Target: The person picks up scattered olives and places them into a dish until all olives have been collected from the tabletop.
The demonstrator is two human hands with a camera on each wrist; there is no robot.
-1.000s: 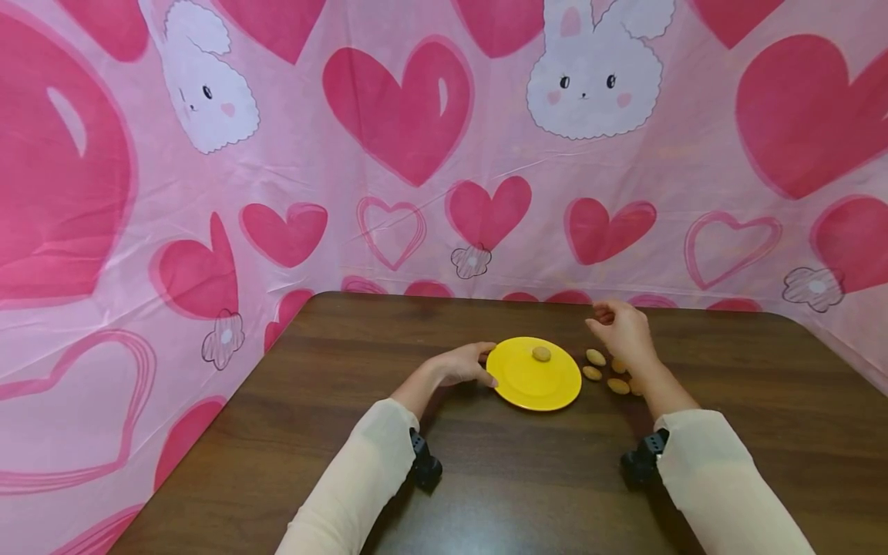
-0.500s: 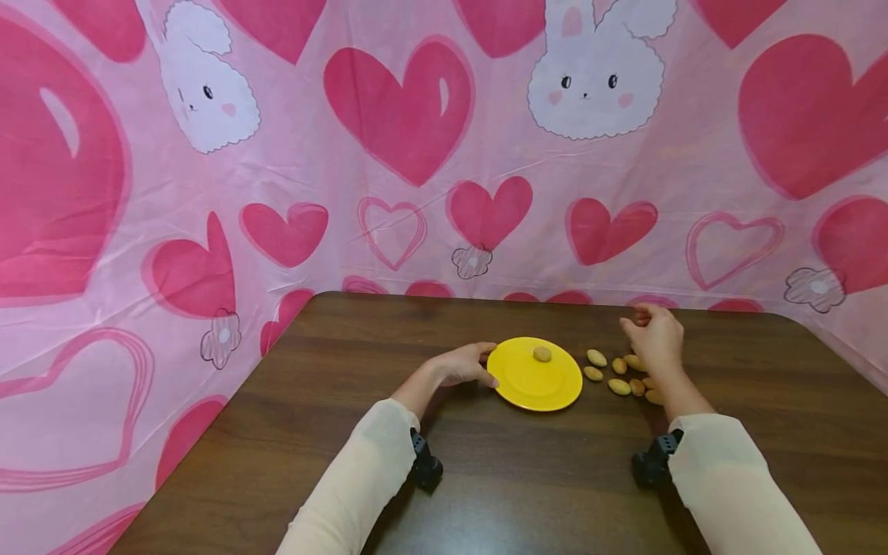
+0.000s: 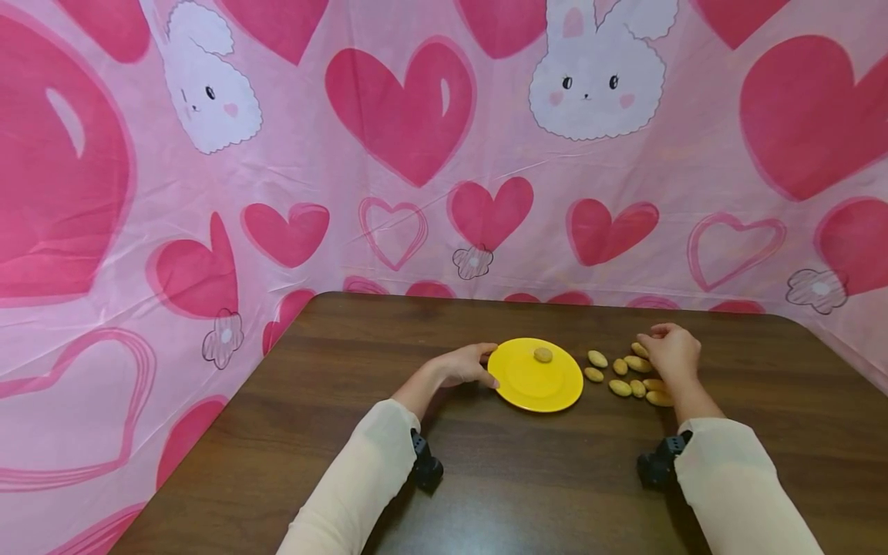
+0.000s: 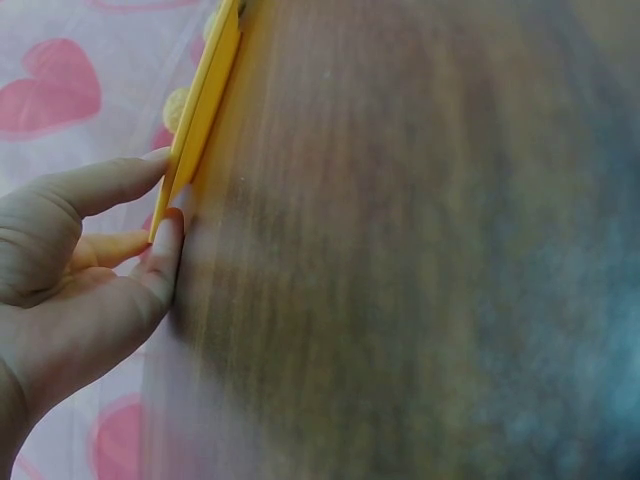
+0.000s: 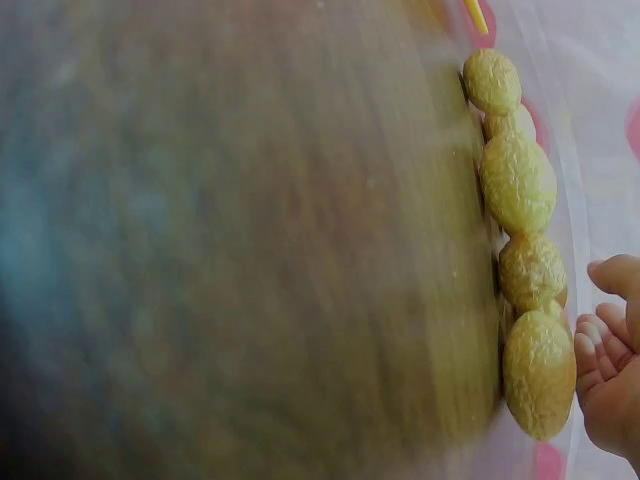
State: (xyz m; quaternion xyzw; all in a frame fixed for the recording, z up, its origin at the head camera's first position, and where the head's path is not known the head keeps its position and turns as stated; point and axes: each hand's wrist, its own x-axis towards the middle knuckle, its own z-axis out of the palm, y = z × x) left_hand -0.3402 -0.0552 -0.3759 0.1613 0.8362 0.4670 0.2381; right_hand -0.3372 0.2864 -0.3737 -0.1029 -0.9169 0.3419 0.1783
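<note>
A yellow plate lies on the table, bearing one small oval fruit. My left hand holds the plate's left rim; in the left wrist view the thumb and fingers meet its edge. To the right of the plate lie several wrinkled yellow-green oval fruits. My right hand is over their far right side, thumb tip beside the farthest fruit. In the right wrist view, the fingers of my right hand are loosely bent behind the wrinkled fruits, with no fruit visible between them.
The dark wooden table stretches out in front and to both sides. A pink cloth with hearts and rabbits hangs behind its far edge. Each wrist wears a small black camera, one on the left and one on the right.
My right hand has moved from near the plate rightward over the fruits, then lowered toward the farthest one, uncovering more of the fruits. The left hand and plate have stayed in place.
</note>
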